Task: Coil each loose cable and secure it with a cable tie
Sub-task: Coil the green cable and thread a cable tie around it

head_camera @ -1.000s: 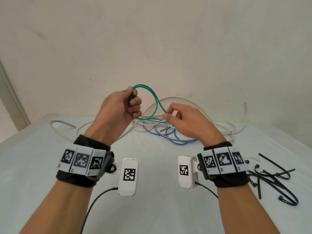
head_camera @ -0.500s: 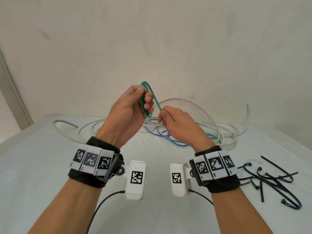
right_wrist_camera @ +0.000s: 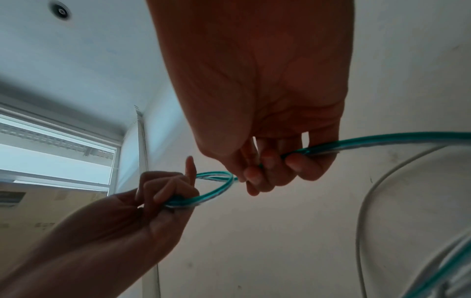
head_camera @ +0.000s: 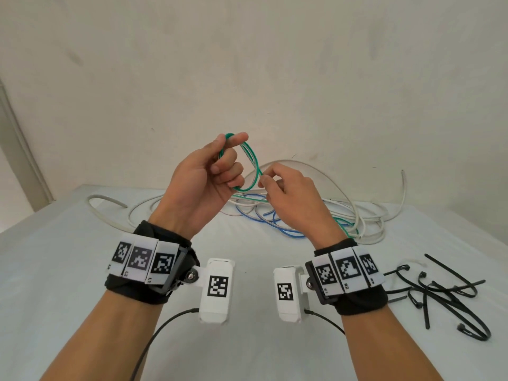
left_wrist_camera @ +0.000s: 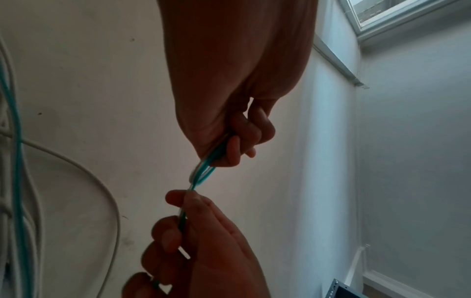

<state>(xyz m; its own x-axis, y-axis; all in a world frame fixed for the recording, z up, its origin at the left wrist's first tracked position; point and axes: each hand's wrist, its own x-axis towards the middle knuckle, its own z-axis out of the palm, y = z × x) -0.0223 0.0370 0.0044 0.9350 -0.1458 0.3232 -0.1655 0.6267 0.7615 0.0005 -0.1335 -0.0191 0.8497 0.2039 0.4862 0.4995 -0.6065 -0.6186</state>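
A green cable is held up above the table in small loops. My left hand grips those loops, thumb and forefinger pinching their top, the other fingers curled round them. My right hand, just to the right, pinches the same cable where it leaves the loops. From there the cable runs down into the pile on the table. In the left wrist view the green cable runs from my left fingers to my right hand. The right wrist view shows the looped cable between both hands.
A long white cable and a blue cable lie tangled on the white table behind my hands. Several black cable ties lie loose at the right. A plain wall stands close behind the table.
Both hands have risen. The wide green loop from a second ago has been gathered into small loops in my left hand, and my right hand has taken a new pinch on the cable.
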